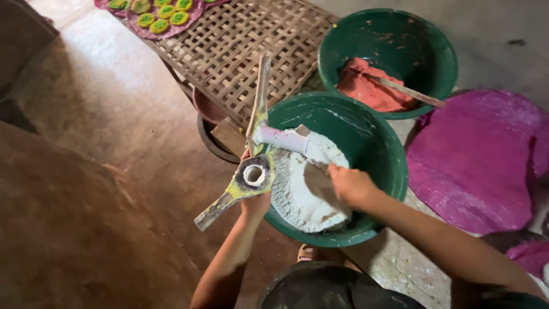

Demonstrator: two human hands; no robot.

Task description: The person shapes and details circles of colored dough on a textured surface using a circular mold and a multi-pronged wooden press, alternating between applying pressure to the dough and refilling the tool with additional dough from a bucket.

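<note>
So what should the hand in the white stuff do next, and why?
Probably scoop up some white paste and lift it to the mould. The right hand is already in the paste in the green bowl, and the left hand holds the mould beside it with its hole facing up.

A rustic craft workshop on an earthen floor (103, 171): green basins of white paste (309, 189) and red paste (369, 88), a woven bamboo rack (240, 46) drying coloured discs (157, 14), magenta sheets (474, 160) alongside.

No packages, labels, signs or screens appear anywhere in this overhead view of the work area.
</note>
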